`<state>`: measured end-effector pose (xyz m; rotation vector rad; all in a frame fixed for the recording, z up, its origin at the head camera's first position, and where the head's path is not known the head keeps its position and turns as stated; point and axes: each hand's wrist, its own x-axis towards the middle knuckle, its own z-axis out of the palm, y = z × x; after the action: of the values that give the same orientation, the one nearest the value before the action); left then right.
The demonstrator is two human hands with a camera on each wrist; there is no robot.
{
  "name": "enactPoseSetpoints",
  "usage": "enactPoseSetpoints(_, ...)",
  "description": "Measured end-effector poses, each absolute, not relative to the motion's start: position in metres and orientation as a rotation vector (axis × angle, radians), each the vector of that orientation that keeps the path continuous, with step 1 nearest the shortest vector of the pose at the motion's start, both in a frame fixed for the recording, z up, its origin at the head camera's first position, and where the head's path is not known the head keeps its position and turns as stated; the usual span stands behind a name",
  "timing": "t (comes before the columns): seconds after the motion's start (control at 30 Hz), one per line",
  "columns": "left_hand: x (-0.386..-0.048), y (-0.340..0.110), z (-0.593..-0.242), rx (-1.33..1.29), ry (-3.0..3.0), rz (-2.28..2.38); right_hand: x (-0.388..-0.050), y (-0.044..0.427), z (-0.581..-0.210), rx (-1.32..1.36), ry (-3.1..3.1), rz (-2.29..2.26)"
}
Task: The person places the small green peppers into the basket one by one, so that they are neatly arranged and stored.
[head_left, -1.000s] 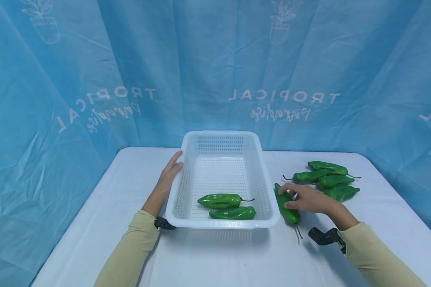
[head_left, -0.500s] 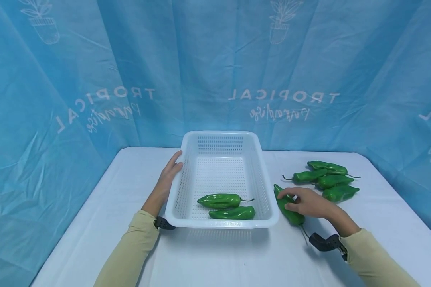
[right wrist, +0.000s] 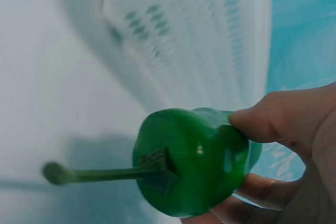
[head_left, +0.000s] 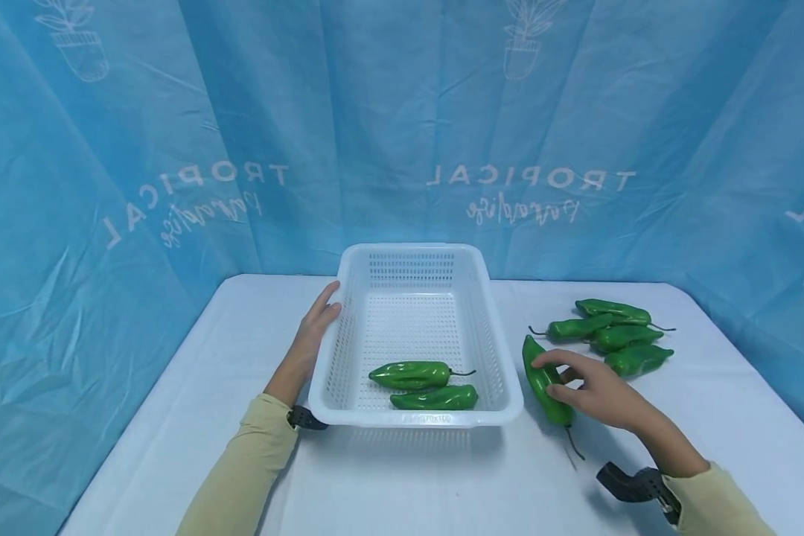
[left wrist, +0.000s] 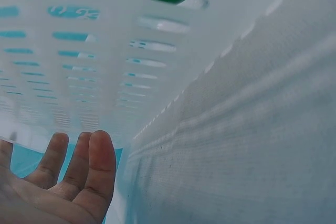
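A green pepper (head_left: pixel 541 383) is pinched between the thumb and fingers of my right hand (head_left: pixel 599 391), just right of the white perforated basket (head_left: pixel 415 419). Its stem points toward me, and its shadow suggests it is slightly off the table. In the right wrist view the thumb presses the side of the pepper (right wrist: pixel 184 166), with the fingers partly hidden behind it. My left hand (head_left: pixel 313 331) rests against the basket's left side, fingers extended; the left wrist view shows these fingers (left wrist: pixel 101 161) beside the slotted wall. Two green peppers (head_left: pixel 412 375) lie in the basket's near end.
Several more green peppers (head_left: pixel 619 339) lie clustered on the white-covered table (head_left: pixel 402 491) at the back right. A blue printed curtain (head_left: pixel 388 134) hangs behind the table and along both sides.
My right hand has gripped the pepper beside the basket and drawn it slightly right, away from the basket, turning its stem end rightward. The left hand and the basket stay put.
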<state>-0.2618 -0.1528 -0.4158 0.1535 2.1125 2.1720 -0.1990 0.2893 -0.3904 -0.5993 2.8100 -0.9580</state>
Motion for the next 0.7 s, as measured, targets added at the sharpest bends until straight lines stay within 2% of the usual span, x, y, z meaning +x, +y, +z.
enactPoseSetpoints(0.23, -0.263, -0.153, -0.416, 0.164, 2.13, 2.164, -0.183, 0.291, -0.378, -0.633, 2.838, -1.037)
enactPoseSetpoints(0.7, -0.261, -0.152, -0.418, 0.165, 2.12, 2.194, -0.179, 0.293, -0.379, -0.688, 2.821, -1.049)
